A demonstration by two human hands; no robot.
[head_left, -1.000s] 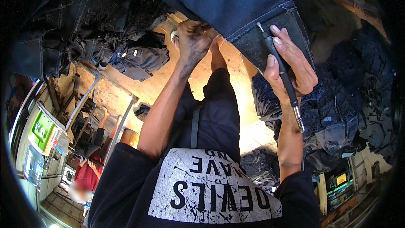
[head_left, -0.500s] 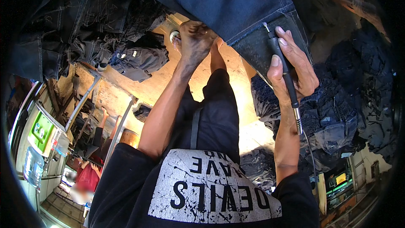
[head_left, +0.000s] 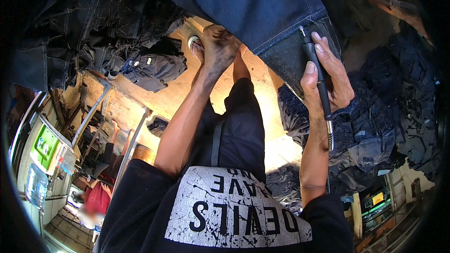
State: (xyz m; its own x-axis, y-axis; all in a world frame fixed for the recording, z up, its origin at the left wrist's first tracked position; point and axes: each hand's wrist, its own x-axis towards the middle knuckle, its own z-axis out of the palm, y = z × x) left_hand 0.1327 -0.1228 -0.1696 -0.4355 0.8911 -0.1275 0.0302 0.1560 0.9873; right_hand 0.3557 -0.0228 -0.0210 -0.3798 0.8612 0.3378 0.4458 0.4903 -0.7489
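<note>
A dark blue denim garment [head_left: 253, 4] stretches across the top middle, its stitched edge running slantwise over a darker greenish-black piece [head_left: 286, 61]. At the garment's lower left edge my left hand [head_left: 218, 47] is closed on the cloth; its fingertips are mostly hidden. My right hand [head_left: 332, 75] grips a slim black rotary tool handpiece [head_left: 320, 82] between thumb and fingers, like a pen. A small pale round bit [head_left: 301, 28] at its tip lies at or just over the stitched edge; I cannot tell if it touches. A metal spring collar [head_left: 330, 136] ends the handpiece.
Dark denim heaps lie on the right [head_left: 370, 117] and hang at upper left [head_left: 89, 28]. A folded dark garment [head_left: 152, 65] lies left of my arm. Beyond a metal rail [head_left: 131, 143] is a person in a red top [head_left: 97, 197], near a clear water jug [head_left: 36, 185].
My right hand has shifted the handpiece slightly right, its bit moving along the stitched edge. My left hand and the garment have hardly moved.
</note>
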